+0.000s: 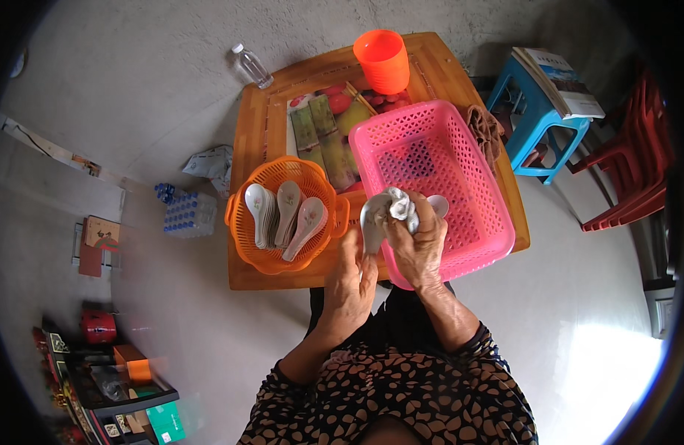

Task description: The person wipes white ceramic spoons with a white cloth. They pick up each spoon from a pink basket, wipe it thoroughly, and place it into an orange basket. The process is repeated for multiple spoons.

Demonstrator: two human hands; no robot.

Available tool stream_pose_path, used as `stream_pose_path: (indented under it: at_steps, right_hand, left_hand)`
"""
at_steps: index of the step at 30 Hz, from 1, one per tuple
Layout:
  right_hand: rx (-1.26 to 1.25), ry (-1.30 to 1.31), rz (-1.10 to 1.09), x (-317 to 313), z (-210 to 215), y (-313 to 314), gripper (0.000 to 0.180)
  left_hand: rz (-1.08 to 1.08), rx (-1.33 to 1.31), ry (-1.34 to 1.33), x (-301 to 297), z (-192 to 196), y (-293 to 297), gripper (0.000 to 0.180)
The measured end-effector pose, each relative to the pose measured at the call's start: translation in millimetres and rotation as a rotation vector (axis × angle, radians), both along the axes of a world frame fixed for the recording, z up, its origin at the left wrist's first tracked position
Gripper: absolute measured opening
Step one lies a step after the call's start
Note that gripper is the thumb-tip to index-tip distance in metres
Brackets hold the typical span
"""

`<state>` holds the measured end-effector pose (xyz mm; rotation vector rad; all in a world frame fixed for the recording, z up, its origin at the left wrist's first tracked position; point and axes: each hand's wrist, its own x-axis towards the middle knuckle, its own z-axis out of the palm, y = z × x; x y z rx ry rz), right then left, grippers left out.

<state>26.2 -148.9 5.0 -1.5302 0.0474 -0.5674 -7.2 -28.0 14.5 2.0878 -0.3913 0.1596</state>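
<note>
Between my hands is a white soup spoon point(372, 231), held over the near left edge of the pink basket point(475, 248). My left hand point(347, 285) grips it low down, at its handle. With my right hand point(418, 248) I press a bunched white cloth point(398, 208) against the spoon's upper part; the fingers are closed round the cloth. To the left stands a round orange colander point(242, 248) with stacked soup spoons point(288, 211) in several rows. Another white spoon point(438, 204) lies in the pink basket, partly hidden behind my right hand.
The wooden table point(271, 122) also carries an orange cup stack point(382, 63), chopsticks point(360, 98) and a brown cloth point(484, 133). A clear bottle point(251, 67) is beyond its far left corner. At right stand a blue stool point(538, 111) with magazines and red chairs point(635, 159).
</note>
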Motion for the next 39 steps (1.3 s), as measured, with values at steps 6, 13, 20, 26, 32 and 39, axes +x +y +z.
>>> stream_pose_path:
  at_steps: [6,13,20,26,32,39]
  right_hand:
    - [-0.291,-0.144,-0.207,6,2,10,0.028]
    - [-0.266,-0.192,0.054,-7,2,6,0.031]
    - [-0.215,-0.238,0.166,-7,9,9,0.038]
    - [0.447,-0.073,0.537,1,4,-3,0.027]
    - [0.418,0.088,0.412,5,1,-6,0.032]
    - [-0.363,-0.239,0.146,-11,10,9,0.037]
  left_hand:
    - [0.069,0.205,-0.171,-3,-5,-11,0.052]
    - [0.0,-0.203,0.109,10,-21,1,0.036]
    - [-0.019,0.098,-0.376,-3,-31,8,0.026]
    - [-0.157,0.122,-0.206,-9,-22,19,0.031]
    - [-0.149,0.011,0.001,-13,-16,16,0.027]
    - [-0.139,-0.091,-0.096,-1,-28,21,0.018]
